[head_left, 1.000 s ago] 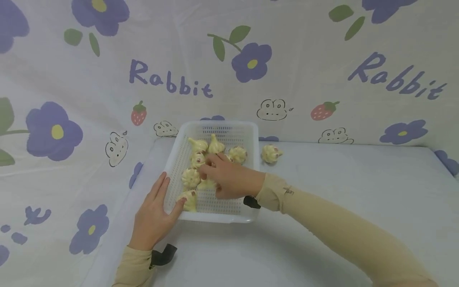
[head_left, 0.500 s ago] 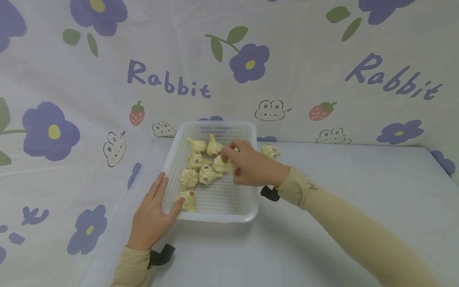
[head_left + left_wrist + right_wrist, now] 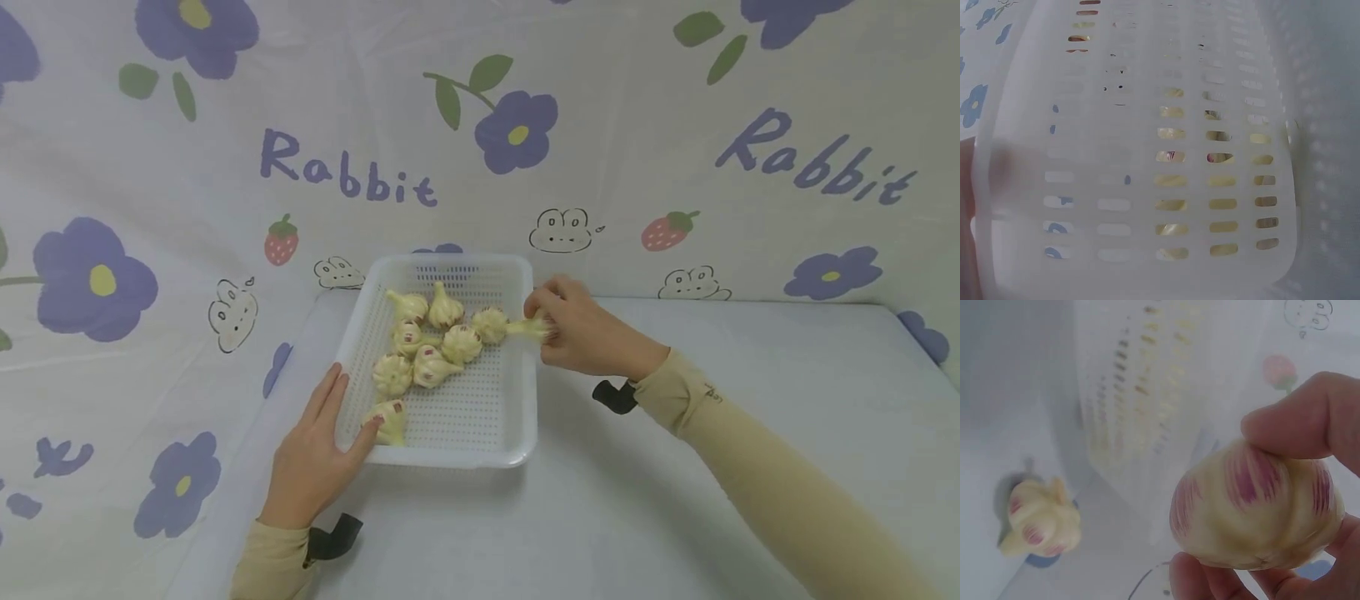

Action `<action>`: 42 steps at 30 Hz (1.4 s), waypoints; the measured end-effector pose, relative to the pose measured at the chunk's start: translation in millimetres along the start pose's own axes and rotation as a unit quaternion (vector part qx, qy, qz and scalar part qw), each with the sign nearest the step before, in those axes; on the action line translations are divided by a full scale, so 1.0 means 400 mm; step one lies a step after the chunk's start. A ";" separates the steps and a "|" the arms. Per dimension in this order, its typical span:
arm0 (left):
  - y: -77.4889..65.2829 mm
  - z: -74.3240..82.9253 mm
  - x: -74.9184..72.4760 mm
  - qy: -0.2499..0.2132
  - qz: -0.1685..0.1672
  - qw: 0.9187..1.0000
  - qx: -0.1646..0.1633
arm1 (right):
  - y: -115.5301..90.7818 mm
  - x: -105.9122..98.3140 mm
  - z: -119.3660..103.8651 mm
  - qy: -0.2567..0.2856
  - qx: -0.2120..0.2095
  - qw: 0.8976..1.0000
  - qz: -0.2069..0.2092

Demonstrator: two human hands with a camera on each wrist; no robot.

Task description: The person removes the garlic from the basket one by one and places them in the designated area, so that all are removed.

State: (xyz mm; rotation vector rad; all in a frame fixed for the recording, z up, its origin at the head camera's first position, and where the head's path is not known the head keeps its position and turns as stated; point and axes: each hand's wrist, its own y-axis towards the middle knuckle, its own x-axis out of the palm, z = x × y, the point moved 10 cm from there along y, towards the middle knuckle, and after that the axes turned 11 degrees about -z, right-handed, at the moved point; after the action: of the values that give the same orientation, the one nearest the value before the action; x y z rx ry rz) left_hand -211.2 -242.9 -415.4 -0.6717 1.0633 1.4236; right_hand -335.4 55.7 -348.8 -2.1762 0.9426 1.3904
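In the head view my left hand (image 3: pixel 318 450) holds the near left corner of a white plastic basket (image 3: pixel 437 454), fingers along the outer wall and thumb over the rim by a garlic bulb (image 3: pixel 390 423). Pale garlic bulbs with purple marks lie in the basket, several in a cluster, one with its stem up (image 3: pixel 446 308). My right hand (image 3: pixel 592 333) pinches another garlic bulb (image 3: pixel 1254 509) between thumb and fingers at the basket's right rim, stem pointing left. The left wrist view shows the basket's slotted wall (image 3: pixel 1116 137), with bulbs behind the slots.
A loose garlic bulb (image 3: pixel 1044 519) sits on the table outside the basket in the right wrist view; the right hand hides it in the head view. A white cloth wall (image 3: pixel 630 150) printed with flowers and rabbits stands behind the pale table (image 3: pixel 480 533).
My right hand has moved right from inside the basket to its right rim with a garlic bulb, uncovering the cluster. The left hand has stayed at the corner.
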 end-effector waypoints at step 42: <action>0.002 -0.007 0.001 -0.015 0.017 1.000 0.006 | -0.058 -0.015 0.403 0.037 0.180 0.983 0.013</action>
State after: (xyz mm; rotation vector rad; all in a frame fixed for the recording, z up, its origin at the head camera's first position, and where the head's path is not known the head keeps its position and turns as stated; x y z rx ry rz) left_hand -212.4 -245.0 -416.7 -0.6237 1.0642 1.4517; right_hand -423.5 176.5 -413.7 -1.9574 1.1538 1.0564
